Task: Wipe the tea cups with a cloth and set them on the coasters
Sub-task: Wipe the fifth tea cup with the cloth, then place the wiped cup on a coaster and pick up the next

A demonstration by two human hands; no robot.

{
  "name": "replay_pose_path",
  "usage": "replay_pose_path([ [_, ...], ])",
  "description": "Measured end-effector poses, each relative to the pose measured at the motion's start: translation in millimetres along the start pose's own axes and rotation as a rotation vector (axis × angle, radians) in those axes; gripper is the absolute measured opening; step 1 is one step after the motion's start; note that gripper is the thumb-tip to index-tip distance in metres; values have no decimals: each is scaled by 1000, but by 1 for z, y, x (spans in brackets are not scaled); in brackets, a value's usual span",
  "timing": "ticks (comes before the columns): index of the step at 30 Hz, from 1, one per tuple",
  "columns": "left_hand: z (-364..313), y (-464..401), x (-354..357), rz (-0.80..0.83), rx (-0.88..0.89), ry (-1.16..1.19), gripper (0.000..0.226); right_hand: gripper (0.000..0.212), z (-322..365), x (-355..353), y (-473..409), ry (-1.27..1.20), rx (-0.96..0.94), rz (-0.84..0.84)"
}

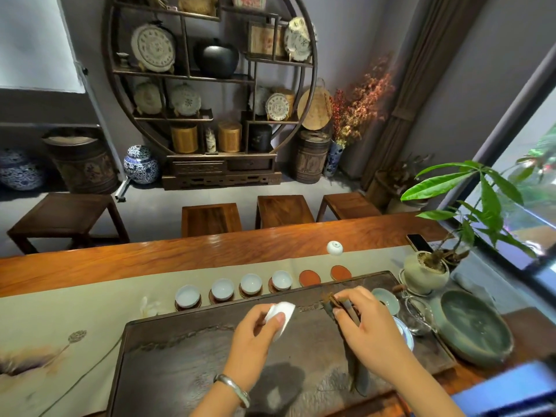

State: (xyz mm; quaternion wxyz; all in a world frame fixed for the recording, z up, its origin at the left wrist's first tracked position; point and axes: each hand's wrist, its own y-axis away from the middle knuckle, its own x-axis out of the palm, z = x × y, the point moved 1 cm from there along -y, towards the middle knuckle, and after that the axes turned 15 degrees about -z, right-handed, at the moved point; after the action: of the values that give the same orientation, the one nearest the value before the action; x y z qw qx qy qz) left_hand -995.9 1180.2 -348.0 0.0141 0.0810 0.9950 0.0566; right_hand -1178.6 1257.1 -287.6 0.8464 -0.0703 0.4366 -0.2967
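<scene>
— Clamped on a cup (279, 319), our left hand (258, 332) has its grip curled round the white bowl, thumb across the side, tilting it so the rim faces the other hand. Why that tilt, do you think?

— So the cloth (343, 308) can get at it, we judge. Our right hand (367, 323) has its grip pinched together on that dark, narrow cloth, which trails down over the tray (168, 356). Cup and cloth are near each other but apart.

— Where do the others stand?

— Four cups (251, 282) sit upright, each on its own coaster, in a row just beyond the tray's far edge. Two red coasters (310, 277) at the right end of that row are bare.

— And the sixth cup?

— One small cup (335, 247) lies farther off on the runner (75, 311), apparently upside down.

— So we work over the tray to catch drips?

— Likely. We'd say the fifth cup is in hand, with one more left; the row fills from left to right.
</scene>
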Motion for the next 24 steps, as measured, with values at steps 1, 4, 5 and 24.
replay_pose_path([
  [1, 1, 0, -1, 3, -17, 19, 11, 12, 3, 1, 2, 2, 1, -3],
  [4, 4, -1, -6, 10, -73, 87, 12, 14, 11, 5, 8, 3, 7, -6],
  [5, 4, -1, -8, 15, -96, 109, 15, 14, 13, 6, 11, 0, 12, -10],
  [24, 7, -33, 26, 119, -44, -47, 54, 13, -30, -1, -10, -61, 90, -23],
])
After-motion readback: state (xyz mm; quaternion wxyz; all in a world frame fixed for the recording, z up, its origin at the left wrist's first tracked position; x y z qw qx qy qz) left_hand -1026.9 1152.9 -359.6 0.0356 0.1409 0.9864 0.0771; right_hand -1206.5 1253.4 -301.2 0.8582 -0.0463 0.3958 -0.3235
